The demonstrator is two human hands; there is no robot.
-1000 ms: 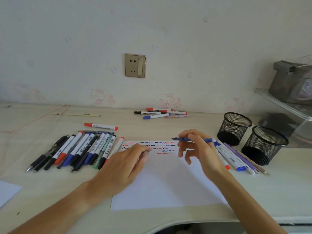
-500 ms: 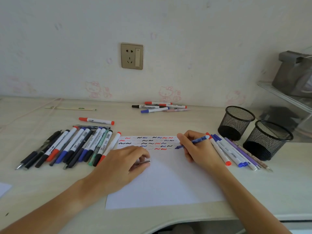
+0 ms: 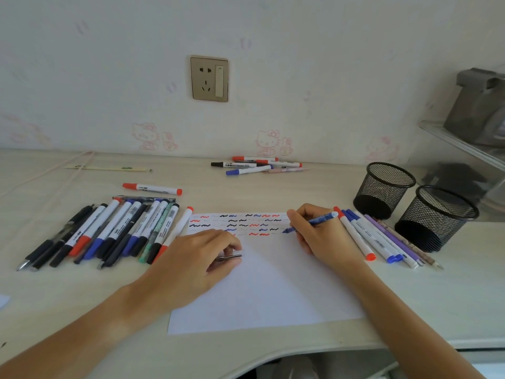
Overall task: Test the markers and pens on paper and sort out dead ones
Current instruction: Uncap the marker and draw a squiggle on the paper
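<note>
My right hand [image 3: 325, 236] pinches a blue pen [image 3: 311, 222], tip on the paper [image 3: 267, 285] near the desk's [image 3: 451, 302] front edge. My left hand [image 3: 191, 266] curls its grip round a small metal piece and rests on the sheet. Markers [image 3: 109, 231] lie left; mesh cups [image 3: 437, 217] stand right, below a wall socket [image 3: 209, 78].
</note>
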